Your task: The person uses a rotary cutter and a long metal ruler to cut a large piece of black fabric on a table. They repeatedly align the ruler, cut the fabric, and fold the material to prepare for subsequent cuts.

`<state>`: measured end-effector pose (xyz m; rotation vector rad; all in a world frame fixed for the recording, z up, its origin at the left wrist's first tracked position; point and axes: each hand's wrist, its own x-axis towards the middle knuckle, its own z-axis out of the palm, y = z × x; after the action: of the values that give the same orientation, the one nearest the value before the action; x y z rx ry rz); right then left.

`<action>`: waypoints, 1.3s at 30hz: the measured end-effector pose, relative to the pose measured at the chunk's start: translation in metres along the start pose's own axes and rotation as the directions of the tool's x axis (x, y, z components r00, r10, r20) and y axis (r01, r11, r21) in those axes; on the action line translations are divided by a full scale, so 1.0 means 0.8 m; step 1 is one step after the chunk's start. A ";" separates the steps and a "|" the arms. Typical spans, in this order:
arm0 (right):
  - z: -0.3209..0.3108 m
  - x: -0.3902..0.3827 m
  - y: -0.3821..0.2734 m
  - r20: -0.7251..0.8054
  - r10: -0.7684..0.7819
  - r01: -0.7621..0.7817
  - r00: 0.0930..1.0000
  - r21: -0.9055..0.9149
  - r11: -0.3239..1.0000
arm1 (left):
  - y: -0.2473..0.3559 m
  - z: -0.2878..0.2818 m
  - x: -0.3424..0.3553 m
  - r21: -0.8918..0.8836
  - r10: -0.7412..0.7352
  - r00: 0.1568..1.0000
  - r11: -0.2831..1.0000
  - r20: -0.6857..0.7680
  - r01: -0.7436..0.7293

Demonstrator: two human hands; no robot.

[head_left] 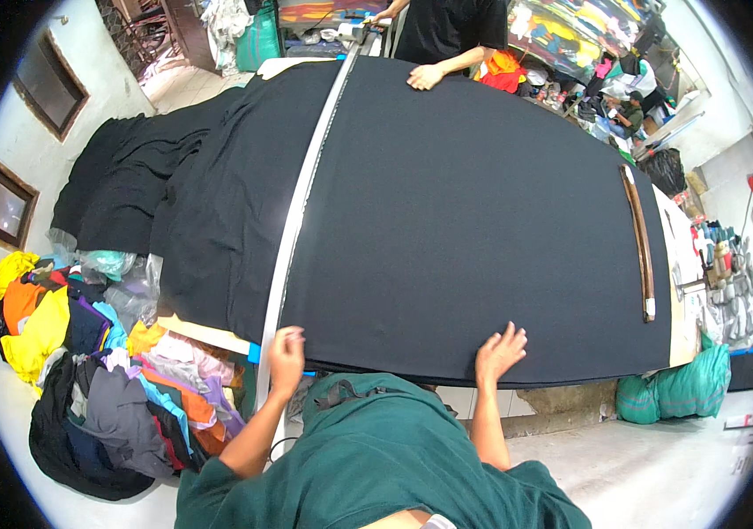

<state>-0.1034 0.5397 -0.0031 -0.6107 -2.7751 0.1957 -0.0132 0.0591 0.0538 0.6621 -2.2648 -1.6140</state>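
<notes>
A broad black cloth (473,212) lies spread over a long table, and a long pale metal rail (306,181) crosses it from near to far. My left hand (287,360) is just right of the rail's near end, by the cloth's near edge. Its fingers are bent together; what they hold, if anything, cannot be made out. Farther right, my right hand (500,354) has its fingers spread over the cloth's near edge, with nothing visible in them. Across the table, another person's hand (427,77) rests on the cloth's far edge, and their other hand (387,12) is near the rail's far end.
A brown stick (638,242) lies on the cloth near its right end. Looser folds of black cloth (138,172) continue left of the rail. Heaps of coloured fabric (165,397) stand at the near left. A green sack (676,388) sits on the floor at the right.
</notes>
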 end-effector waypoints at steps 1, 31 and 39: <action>-0.005 -0.004 -0.035 0.006 -0.099 0.098 0.995 0.029 0.995 | -0.029 -0.042 -0.028 0.222 0.086 0.983 0.974 -0.163 -0.048; 0.028 -0.144 -0.404 -0.036 -0.996 0.843 0.076 0.537 0.045 | -0.026 -0.166 -0.172 0.466 -0.349 0.842 0.713 -0.411 0.524; 0.071 -0.070 -0.453 -0.004 -0.795 0.752 0.606 0.330 0.571 | -0.031 -0.164 -0.168 0.446 -0.354 0.848 0.733 -0.394 0.513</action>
<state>-0.2134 0.1854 -0.0015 0.7643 -2.7585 0.4574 0.1693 0.0149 0.0790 1.5718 -2.4528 -0.9024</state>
